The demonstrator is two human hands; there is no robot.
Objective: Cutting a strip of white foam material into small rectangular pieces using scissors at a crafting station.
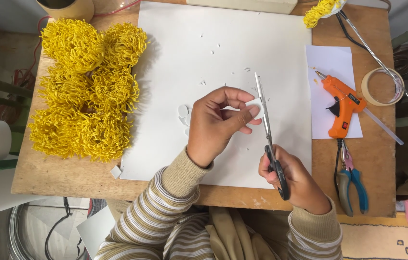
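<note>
Broadly, a wooden table (69, 178) carries a large white sheet (223, 53), and to the left of that sheet lies a cluster of yellow fringed pom-pom flowers (86, 91). At the right edge sit an orange glue gun (341, 103) on a smaller white paper (331, 62), a roll of tape (382, 86) and blue-handled pliers (353, 180).

Over the middle of the sheet, the left hand (216, 125) pinches a small white piece (254, 107) between thumb and fingers, closed firmly on it. The right hand (293, 180) is wrapped through the black handles of the scissors (266, 130), whose blades point away from the person and meet the right edge of the piece. A few small cut white discs (183, 113) lie just left of the left hand, with tiny slivers scattered beyond.

For a clean cut, it seems best to turn the piece into the blades rather than swing the scissors, keeping fingertips behind the cutting line and taking short snips near the pivot.
</note>
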